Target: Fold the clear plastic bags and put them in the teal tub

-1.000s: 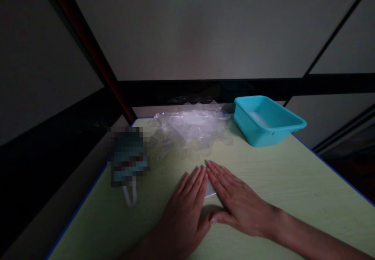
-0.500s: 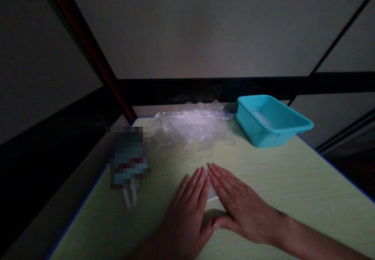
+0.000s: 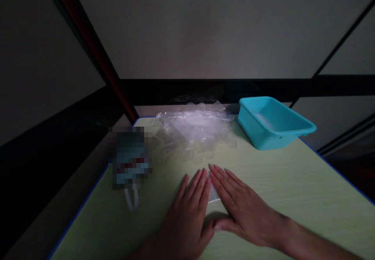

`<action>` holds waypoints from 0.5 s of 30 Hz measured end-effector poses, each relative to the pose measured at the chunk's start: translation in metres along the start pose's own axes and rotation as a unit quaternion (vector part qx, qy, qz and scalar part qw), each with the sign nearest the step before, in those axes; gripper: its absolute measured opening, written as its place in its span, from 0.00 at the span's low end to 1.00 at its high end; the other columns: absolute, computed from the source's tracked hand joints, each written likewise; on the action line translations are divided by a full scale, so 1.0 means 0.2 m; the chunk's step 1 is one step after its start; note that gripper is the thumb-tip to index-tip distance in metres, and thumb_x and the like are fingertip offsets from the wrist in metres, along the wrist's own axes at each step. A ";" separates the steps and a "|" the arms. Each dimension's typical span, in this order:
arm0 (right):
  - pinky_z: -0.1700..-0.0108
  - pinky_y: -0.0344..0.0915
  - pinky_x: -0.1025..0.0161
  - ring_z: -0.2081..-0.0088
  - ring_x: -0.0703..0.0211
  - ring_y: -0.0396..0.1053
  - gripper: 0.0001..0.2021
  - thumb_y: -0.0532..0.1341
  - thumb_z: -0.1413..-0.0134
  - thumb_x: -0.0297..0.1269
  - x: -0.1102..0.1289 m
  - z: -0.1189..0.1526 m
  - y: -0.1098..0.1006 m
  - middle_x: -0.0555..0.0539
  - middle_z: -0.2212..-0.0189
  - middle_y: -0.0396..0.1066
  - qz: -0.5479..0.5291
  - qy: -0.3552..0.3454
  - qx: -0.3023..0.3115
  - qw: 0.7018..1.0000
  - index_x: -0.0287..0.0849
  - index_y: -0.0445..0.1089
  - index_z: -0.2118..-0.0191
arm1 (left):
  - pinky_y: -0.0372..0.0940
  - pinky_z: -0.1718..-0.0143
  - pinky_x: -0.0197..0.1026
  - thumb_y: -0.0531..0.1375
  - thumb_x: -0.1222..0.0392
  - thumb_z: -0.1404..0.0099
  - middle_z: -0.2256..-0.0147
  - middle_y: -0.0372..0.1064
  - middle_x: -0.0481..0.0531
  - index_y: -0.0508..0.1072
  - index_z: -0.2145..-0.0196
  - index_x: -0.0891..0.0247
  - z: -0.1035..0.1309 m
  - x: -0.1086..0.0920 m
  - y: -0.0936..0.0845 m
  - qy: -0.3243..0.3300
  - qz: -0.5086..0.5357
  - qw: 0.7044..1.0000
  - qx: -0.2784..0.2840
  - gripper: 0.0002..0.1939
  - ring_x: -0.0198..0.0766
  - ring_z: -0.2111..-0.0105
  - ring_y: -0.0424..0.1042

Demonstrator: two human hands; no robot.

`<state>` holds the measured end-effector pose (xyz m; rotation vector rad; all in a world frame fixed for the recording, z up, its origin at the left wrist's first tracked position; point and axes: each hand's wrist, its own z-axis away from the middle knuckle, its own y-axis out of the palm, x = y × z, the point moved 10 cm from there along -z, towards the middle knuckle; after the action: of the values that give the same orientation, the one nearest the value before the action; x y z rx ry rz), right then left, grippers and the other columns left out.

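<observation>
My left hand (image 3: 187, 213) lies flat on the table, fingers stretched out and pointing away from me. Mirroring it, my right hand (image 3: 243, 205) is also flat, its fingers slanting in toward the left hand. The two thumbs meet at the near side, and the index fingertips almost touch. Under and between both hands is a small piece of clear plastic film (image 3: 213, 194), only its middle showing; the hands cover the rest. Beyond the fingertips lies a spread pile of clear, crinkled plastic gloves (image 3: 195, 131).
A turquoise plastic basin (image 3: 263, 133) stands at the table's back right, with something whitish inside. At the left edge sits a pixelated object (image 3: 130, 158) with a white strap loop (image 3: 131, 199). The pale green table (image 3: 293, 185) has blue edging and abuts a panelled wall (image 3: 205, 29).
The view has shifted very slightly. Both hands stay flat in nearly the same place on the plastic film, and the other things have not moved.
</observation>
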<state>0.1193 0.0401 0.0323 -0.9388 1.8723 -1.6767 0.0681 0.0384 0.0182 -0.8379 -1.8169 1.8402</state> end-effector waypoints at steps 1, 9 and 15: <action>0.41 0.47 0.49 0.38 0.49 0.34 0.40 0.46 0.46 0.58 0.00 0.00 0.00 0.33 0.40 0.39 0.000 0.001 0.000 1.000 0.27 0.40 0.39 | 0.40 0.41 0.54 0.52 0.54 0.40 0.38 0.36 0.61 0.46 0.40 0.71 0.00 0.00 0.00 -0.002 -0.001 1.000 -0.001 0.34 0.48 0.39 0.35; 0.41 0.44 0.47 0.38 0.48 0.35 0.39 0.45 0.45 0.57 -0.05 0.02 0.00 0.32 0.40 0.39 0.008 0.008 0.011 1.000 0.29 0.40 0.38 | 0.40 0.41 0.53 0.51 0.55 0.38 0.39 0.38 0.61 0.45 0.40 0.70 0.01 0.00 -0.03 0.000 -0.004 0.999 -0.033 0.33 0.46 0.39 0.36; 0.41 0.44 0.47 0.38 0.48 0.33 0.39 0.45 0.44 0.56 -0.06 0.02 0.00 0.32 0.39 0.37 -0.004 0.006 0.009 1.000 0.29 0.38 0.38 | 0.40 0.41 0.53 0.51 0.55 0.38 0.38 0.36 0.62 0.42 0.39 0.73 0.01 0.01 -0.04 -0.006 0.001 0.998 -0.056 0.35 0.46 0.39 0.35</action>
<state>0.1307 0.0465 0.0303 -0.9320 1.8597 -1.7058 0.0643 0.0375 0.0262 -0.8688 -1.9419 1.7620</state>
